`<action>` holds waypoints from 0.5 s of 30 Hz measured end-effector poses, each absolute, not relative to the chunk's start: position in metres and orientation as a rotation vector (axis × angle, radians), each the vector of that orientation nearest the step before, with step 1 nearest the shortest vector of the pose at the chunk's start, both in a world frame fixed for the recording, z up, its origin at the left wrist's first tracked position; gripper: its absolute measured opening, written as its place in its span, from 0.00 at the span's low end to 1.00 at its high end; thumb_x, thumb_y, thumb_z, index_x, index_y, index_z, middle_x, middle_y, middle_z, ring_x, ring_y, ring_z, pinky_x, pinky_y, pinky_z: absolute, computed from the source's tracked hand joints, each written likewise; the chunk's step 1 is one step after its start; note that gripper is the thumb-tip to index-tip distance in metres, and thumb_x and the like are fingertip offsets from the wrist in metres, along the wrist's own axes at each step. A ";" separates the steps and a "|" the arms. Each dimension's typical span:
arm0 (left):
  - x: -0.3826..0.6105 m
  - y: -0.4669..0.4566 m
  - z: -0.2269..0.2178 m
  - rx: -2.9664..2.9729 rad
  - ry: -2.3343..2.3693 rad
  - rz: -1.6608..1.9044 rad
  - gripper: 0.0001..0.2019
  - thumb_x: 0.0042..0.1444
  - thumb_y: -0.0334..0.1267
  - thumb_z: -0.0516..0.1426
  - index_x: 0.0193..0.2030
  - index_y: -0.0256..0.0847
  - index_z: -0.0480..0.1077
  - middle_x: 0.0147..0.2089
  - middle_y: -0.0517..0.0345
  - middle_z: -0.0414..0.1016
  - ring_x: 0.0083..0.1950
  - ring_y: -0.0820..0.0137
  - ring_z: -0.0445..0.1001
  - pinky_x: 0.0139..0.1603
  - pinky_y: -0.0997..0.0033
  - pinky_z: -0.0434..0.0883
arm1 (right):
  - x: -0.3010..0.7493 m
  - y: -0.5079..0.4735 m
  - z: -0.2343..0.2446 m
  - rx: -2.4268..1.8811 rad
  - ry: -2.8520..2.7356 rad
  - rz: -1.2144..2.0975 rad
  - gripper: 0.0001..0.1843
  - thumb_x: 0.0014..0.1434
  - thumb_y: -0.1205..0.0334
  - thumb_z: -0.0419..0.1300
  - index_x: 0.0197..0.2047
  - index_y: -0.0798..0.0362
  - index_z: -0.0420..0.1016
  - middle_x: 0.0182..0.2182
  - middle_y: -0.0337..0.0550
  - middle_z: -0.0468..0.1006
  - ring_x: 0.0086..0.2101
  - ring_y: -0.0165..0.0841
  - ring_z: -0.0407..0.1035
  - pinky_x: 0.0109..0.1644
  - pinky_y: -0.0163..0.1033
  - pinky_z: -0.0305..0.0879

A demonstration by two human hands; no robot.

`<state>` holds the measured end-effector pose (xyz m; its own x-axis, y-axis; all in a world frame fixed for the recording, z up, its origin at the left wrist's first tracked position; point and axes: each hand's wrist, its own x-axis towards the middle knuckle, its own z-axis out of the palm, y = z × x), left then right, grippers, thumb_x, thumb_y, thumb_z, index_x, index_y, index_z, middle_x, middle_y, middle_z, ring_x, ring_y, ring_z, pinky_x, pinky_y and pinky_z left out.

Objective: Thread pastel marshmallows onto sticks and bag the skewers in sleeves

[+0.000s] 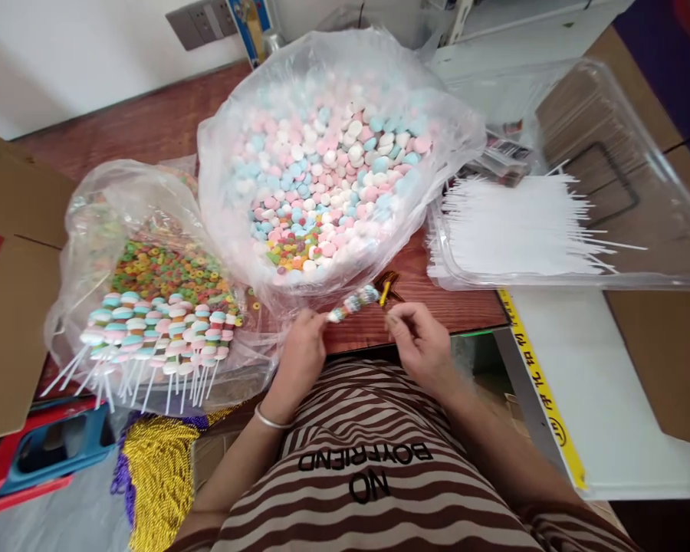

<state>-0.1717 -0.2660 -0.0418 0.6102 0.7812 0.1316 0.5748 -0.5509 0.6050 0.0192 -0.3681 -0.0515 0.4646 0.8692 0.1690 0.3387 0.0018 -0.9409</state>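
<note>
My left hand [302, 356] is closed around the stick end of a candy skewer [353, 303], which points up to the right over the table's front edge. Pastel candy pieces are threaded along it, slightly blurred. At the skewer's far end my right hand [422, 345] pinches a gold twist tie [385, 294] between thumb and fingers. Whether the tie touches the skewer, I cannot tell. More dark gold twist ties [392, 284] lie on the wood just behind. To my left, several finished candy skewers [161, 330] rest in rows on a plastic bag of ring candies [172, 261].
A large plastic-lined heap of pastel marshmallows [333, 169] stands at the back centre. On the right, a clear plastic bin [626, 192] holds many white sticks [511, 222]. Cardboard boxes [17, 284] flank the reddish wooden table [471, 299]. Gold beaded strands [158, 475] hang low at left.
</note>
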 end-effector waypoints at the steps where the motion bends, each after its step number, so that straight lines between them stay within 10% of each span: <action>1: -0.167 -0.268 -0.042 2.401 1.055 0.494 0.15 0.66 0.25 0.49 0.45 0.38 0.77 0.37 0.52 0.72 0.40 0.65 0.72 0.42 0.68 0.70 | 0.009 -0.366 -0.046 -1.483 -1.070 0.757 0.10 0.69 0.54 0.56 0.38 0.49 0.70 0.27 0.37 0.72 0.26 0.29 0.66 0.32 0.36 0.63; 15: -0.167 -0.286 -0.050 2.450 1.088 0.762 0.17 0.67 0.29 0.50 0.58 0.41 0.74 0.39 0.51 0.78 0.39 0.66 0.76 0.40 0.69 0.71 | -0.028 -0.344 -0.059 -1.248 -0.476 1.477 0.22 0.53 0.41 0.67 0.32 0.50 0.66 0.14 0.24 0.60 0.14 0.22 0.47 0.15 0.30 0.44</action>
<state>-0.1667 -0.2856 -0.0501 0.5597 0.7599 0.3305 0.5703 -0.6426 0.5117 -0.0276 -0.3439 -0.0587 0.1449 0.8879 -0.4366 -0.4664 -0.3278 -0.8216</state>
